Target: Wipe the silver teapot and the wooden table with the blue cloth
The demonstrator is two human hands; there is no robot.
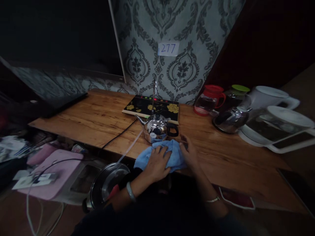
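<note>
A crumpled blue cloth (pixel 176 152) lies at the front edge of the wooden table, just before a shiny metal teapot (pixel 155 126). My left hand (pixel 157 164) rests on top of the cloth, its fingers spread over it. To the right of the cloth is my right hand (pixel 189 152), fingers stretched and apart, close to its edge. The teapot stands upright with its lid on, spout to the left and black handle to the right. Folds of the cloth hide part of the teapot's base.
Behind the teapot is a black hot plate (pixel 152 106) with yellow flowers and a slim metal spout. Several jugs, including a red-lidded jug (pixel 209 101), and another metal kettle (pixel 231 119) stand right. A pot (pixel 108 183) with a clear hose sits below the table's left front edge.
</note>
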